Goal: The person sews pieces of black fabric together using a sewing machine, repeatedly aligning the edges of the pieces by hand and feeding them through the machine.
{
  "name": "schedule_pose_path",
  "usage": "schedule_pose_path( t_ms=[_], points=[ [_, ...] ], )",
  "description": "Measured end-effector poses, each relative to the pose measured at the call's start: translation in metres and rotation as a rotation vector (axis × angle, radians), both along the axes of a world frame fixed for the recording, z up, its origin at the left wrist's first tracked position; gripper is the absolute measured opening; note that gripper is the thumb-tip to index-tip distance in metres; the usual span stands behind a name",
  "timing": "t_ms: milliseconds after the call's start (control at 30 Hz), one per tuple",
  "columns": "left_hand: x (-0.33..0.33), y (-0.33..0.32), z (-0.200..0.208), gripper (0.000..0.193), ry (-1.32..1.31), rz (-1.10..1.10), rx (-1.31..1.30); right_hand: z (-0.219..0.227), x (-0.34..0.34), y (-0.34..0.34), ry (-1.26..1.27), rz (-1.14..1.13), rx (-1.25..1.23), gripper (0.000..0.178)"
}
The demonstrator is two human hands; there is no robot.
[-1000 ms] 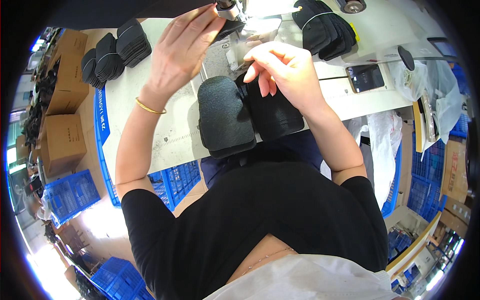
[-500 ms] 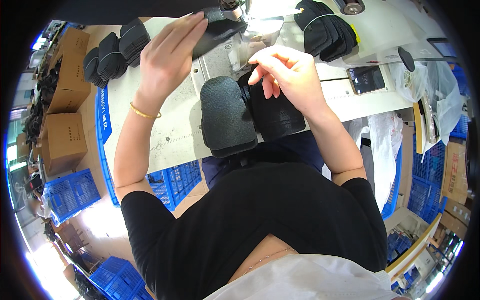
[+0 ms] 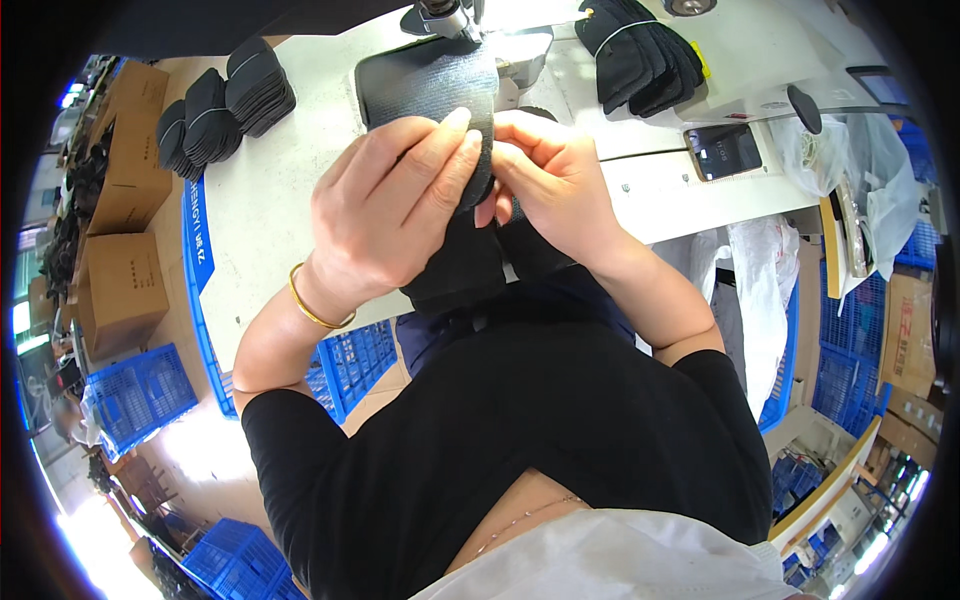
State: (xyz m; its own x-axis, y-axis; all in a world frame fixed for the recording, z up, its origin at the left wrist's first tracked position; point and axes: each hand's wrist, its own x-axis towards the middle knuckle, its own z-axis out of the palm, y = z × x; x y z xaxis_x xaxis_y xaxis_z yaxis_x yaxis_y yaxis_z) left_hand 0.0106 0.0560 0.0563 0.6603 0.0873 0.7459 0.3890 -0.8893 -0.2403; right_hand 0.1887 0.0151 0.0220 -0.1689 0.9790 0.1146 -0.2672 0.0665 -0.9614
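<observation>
- Head view, upper centre of the frame: a black textile pad (image 3: pixel 420 85) slants over the worktable (image 3: pixel 285 190), its far end right by the sewing machine's presser foot (image 3: pixel 452 22).
- I see the left hand (image 3: pixel 385 205) lying over the pad's near part, fingers bent and tips against the cloth; its thumb is hidden, so I can't tell whether it grips.
- Across from it, the right hand (image 3: pixel 560 185) pinches the pad's right edge between thumb and fingers.
- Just below both hands, two black stacks, one left (image 3: pixel 455 265) and one right (image 3: pixel 535 250), sit side by side at the table's near edge, partly covered.
- Upper left, three banded bundles (image 3: pixel 258 85) of black pieces stand in a row.
- Upper right, another tied bundle (image 3: pixel 640 60) lies fanned, with a phone (image 3: pixel 722 151) below it.
- Far left, I notice a cardboard box (image 3: pixel 125 287) above a blue crate (image 3: pixel 140 398).
</observation>
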Motion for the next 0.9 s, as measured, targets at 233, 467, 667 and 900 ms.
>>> schedule_pose_path(
  t_ms=[233, 467, 667, 900],
  points=[
    [0.016, 0.005, -0.005, 0.043, -0.014, 0.036, 0.015, 0.002, 0.011, 0.003, -0.011, -0.047, 0.043, 0.02],
    [0.022, 0.02, -0.005, 0.037, -0.06, 0.087, 0.035, 0.001, 0.01, 0.019, -0.05, -0.123, 0.071, 0.019],
    [0.024, 0.029, -0.008, 0.037, -0.098, 0.071, 0.04, -0.001, 0.008, 0.025, -0.018, -0.151, 0.075, 0.019],
    [0.02, 0.019, -0.005, 0.037, -0.07, 0.114, -0.081, 0.002, 0.009, 0.023, -0.069, -0.126, 0.096, 0.019]
  ],
)
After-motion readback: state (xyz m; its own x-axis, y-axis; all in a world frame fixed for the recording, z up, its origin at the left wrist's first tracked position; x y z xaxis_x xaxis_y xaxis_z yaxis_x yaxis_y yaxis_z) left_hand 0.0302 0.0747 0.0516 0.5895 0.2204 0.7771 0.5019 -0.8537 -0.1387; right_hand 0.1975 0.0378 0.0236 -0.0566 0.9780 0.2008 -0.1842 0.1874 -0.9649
